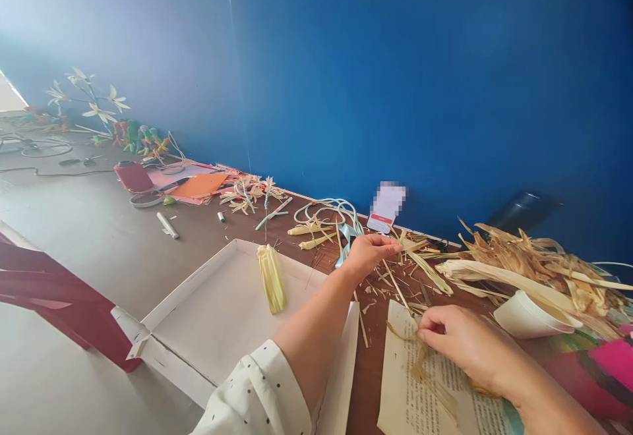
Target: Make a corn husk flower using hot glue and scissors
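Observation:
My left hand point(368, 255) reaches over the table with thumb and fingers pinched together on a pale piece of corn husk point(404, 244). Just below those fingertips, a thin stick point(395, 285) slants down toward the printed sheet point(395, 362). Closer to me, my right hand point(462, 343) is closed, its thumb and forefinger pinching a thin, translucent strip of corn husk point(406, 333). More of that husk point(438, 389) trails below over the print. The palm side of both hands is hidden, so the exact grip is partly out of sight.
A white box lid point(208, 310) holds a folded green husk point(271, 280). Dry husks point(534, 257) pile at right beside a paper cup point(534, 316). A phone point(386, 207) leans on the blue partition point(420, 92). Husk flowers point(247, 194), pale blue cord point(329, 207) and scraps line its foot.

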Demonstrator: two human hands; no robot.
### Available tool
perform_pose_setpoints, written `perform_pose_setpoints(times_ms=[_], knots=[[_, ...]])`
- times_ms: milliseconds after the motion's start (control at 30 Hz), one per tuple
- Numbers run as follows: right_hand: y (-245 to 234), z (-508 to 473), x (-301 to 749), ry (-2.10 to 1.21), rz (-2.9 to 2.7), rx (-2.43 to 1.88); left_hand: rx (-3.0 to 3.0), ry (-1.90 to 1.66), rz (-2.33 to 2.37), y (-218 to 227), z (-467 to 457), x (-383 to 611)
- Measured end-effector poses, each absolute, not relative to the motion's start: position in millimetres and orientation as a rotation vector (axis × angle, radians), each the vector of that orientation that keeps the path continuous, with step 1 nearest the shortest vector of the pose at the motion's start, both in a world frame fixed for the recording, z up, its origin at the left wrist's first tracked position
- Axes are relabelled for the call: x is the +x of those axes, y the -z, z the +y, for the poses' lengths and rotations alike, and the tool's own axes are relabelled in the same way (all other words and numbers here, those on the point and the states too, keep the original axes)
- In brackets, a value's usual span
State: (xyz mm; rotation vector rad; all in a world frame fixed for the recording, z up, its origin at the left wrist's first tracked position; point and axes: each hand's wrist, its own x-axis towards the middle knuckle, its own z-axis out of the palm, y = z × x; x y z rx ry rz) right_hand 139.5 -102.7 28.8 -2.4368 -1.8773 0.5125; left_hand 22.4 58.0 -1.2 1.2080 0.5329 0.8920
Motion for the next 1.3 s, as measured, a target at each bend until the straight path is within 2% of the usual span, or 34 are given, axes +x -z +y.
perform_pose_setpoints(times_ms=[233, 733, 967, 1100, 1300], knots=[[-36.3, -118.4, 138.4, -0.369, -1.967, -2.591, 1.203, -0.87, 0.529, 0.4, 55.7, 21.5], [-14.3, -115.8, 142.2, -0.285, -2.092, -2.396, 1.185, -0.875, 0.53, 5.8, 58.8, 25.5], [-27.8, -108.0, 167.5, -0.526, -1.552, -2.125, 1.198, -0.866, 0.525, 7.0, 58.8, 25.6], [-34.0, -88.0, 164.1, -0.449, -1.123, -1.922, 1.184, -0.859, 0.53, 7.1, 58.2, 25.8], [-41.4, -55.8, 142.1, -0.801, -0.629, -1.374, 1.079, -0.872, 0.509, 10.6, 60.2, 28.3]])
